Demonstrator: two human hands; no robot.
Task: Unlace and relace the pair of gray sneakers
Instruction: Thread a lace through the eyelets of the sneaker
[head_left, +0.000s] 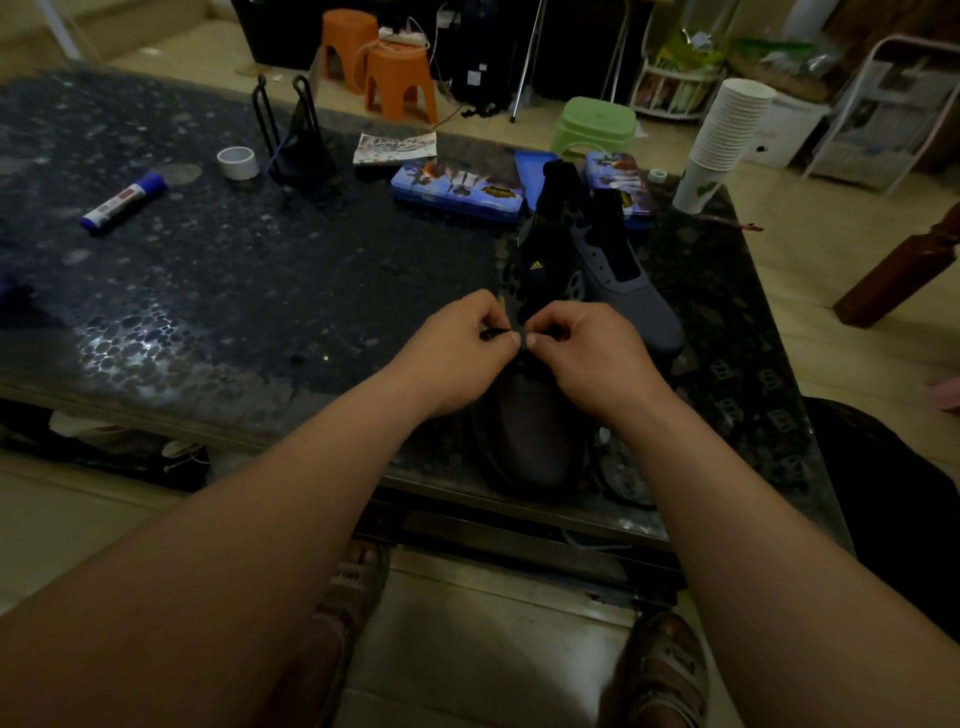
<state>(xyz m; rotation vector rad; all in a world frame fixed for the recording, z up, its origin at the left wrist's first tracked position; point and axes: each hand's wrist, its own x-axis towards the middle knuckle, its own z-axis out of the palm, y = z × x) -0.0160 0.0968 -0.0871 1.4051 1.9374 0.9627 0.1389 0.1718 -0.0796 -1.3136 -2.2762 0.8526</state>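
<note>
Gray sneakers: I see both on the right part of the desk, the near sneaker with its toe at the near edge, pointing at me. A dark loop lies on the desk just right of its toe; I cannot tell if it is a lace. Both hands meet over this shoe's lacing area. The left hand has its grip closed, thumb and forefinger pinching a short end of the black lace. The right hand, fingers curled, has its grip tight on a small gray bit of the near sneaker's upper at the lacing edge, touching the left thumb. Whether the lace passes through an eyelet there is hidden from me.

Just beyond and to the right stands the far sneaker, its eyelets bare and its black tongue open.

Farther back I make out a blue printed pencil tin and a second tin behind the shoes. A stack of paper cups leans at the far right corner. To the left lie a glue stick, a roll of tape and a black wire stand. On the floor past the desk are a green stool and two orange stools.
</note>
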